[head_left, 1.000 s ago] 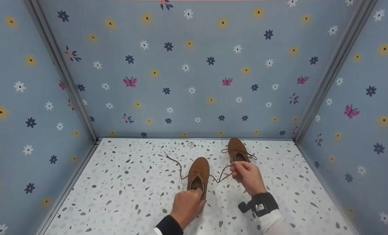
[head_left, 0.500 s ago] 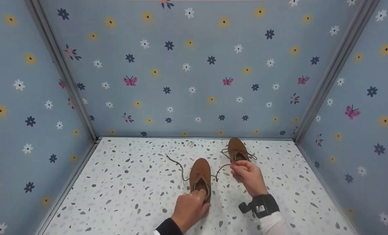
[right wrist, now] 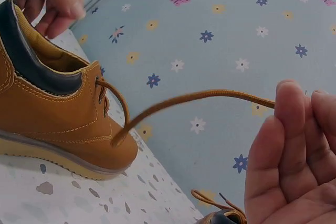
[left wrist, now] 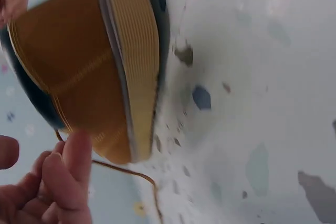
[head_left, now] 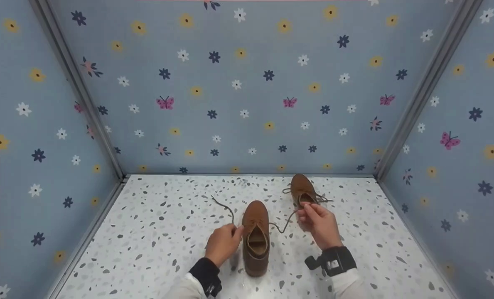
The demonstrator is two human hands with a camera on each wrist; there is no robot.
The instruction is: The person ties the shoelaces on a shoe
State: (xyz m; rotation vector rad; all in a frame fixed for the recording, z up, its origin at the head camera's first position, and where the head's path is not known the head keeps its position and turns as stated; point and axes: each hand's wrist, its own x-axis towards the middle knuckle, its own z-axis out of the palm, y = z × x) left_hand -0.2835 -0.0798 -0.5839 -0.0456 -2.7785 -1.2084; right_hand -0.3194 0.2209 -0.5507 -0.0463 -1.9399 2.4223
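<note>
A brown ankle shoe with a dark padded collar stands on the floor, toe toward the back wall, its laces undone. One brown lace end runs from its eyelets to my right hand, which pinches it between thumb and fingers. The other lace lies loose out to the left. Beside the shoe's left side is my left hand, close to where that lace leaves the eyelets. In the left wrist view its thumb stands apart from the bent fingers, and the lace passes behind them.
A second brown shoe, its lace tied in a bow, stands farther back near the wall, just beyond my right hand. Flower-patterned blue walls enclose the speckled white floor at the back and on both sides.
My left hand has let go of the shoe's heel opening and moved forward to its left side. The right hand keeps the lace, which now sags more than half a second ago.
</note>
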